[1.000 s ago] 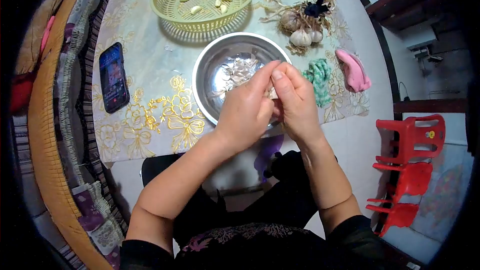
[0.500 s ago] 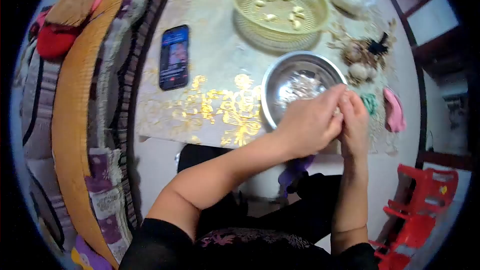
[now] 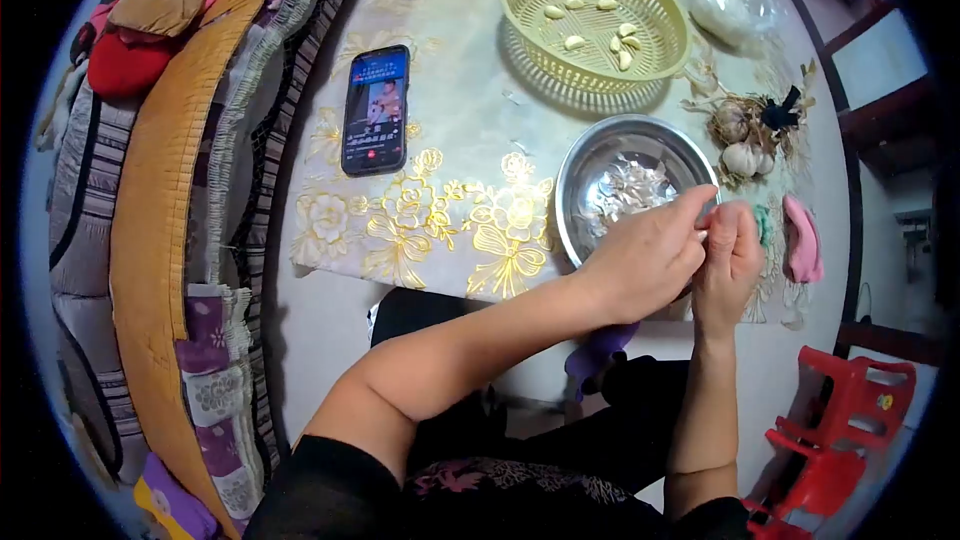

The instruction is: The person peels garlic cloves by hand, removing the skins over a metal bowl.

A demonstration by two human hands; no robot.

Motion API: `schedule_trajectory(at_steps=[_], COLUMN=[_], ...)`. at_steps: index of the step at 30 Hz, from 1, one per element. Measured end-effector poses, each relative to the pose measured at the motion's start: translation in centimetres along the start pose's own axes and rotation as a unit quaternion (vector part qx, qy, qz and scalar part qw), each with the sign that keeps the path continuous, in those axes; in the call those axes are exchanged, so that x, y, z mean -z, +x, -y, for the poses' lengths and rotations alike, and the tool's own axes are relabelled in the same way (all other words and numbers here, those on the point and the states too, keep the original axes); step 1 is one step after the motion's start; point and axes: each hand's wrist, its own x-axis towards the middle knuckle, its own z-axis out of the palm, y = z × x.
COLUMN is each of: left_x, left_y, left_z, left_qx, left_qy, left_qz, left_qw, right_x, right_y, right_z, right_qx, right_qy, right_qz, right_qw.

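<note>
Tablecloth [image 3: 460, 90] spreads beneath and beyond the two hands. Farther out from the grip stands the yellow basket [image 3: 545, 62], with peeled cloves in it; the steel bowl [image 3: 563, 195] sits nearer, its right rim partly under the left hand [image 3: 645, 260]. Garlic bulbs [image 3: 745, 158] lie beyond the right hand [image 3: 728, 265], and papery skins [image 3: 625, 190] lie in the bowl, just beyond the left knuckles. Smallest is a pale piece [image 3: 702, 236], probably garlic, pinched in the left fingertips and mostly hidden. The right thumb presses on curled fingers beside it; whether that pinch holds anything, I cannot tell.

Good handling likely means steadying the piece lightly on the left, drawing loose layers away with small right-hand pulls, and keeping both pinches over the bowl. The left forearm slants in across the body; the right rises nearly straight, fingers turned inward.
</note>
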Motion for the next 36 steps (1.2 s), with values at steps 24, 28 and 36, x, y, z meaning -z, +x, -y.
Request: schedule_trajectory(at_steps=[24, 28, 36], left_x=[-0.6, -1.0, 0.2], left_y=[-0.3, -0.1, 0.6], left_z=[-1.2, -1.3, -2.0], left_qx=[0.128, 0.202, 0.213], left_qy=[-0.203, -0.324, -0.368], left_qz=[-0.044, -0.073, -0.035], left_qw=[0.97, 0.921, 0.905], right_x=[-0.8, -1.8, -0.5], right_y=[-0.3, -0.1, 0.7], right_z=[0.4, 0.5, -0.4], right_qx=[0.106, 0.05, -0.175], right_qy=[-0.071, 0.016, 0.282], right_qz=[-0.002, -0.028, 0.01], right_qw=[0.992, 0.998, 0.943])
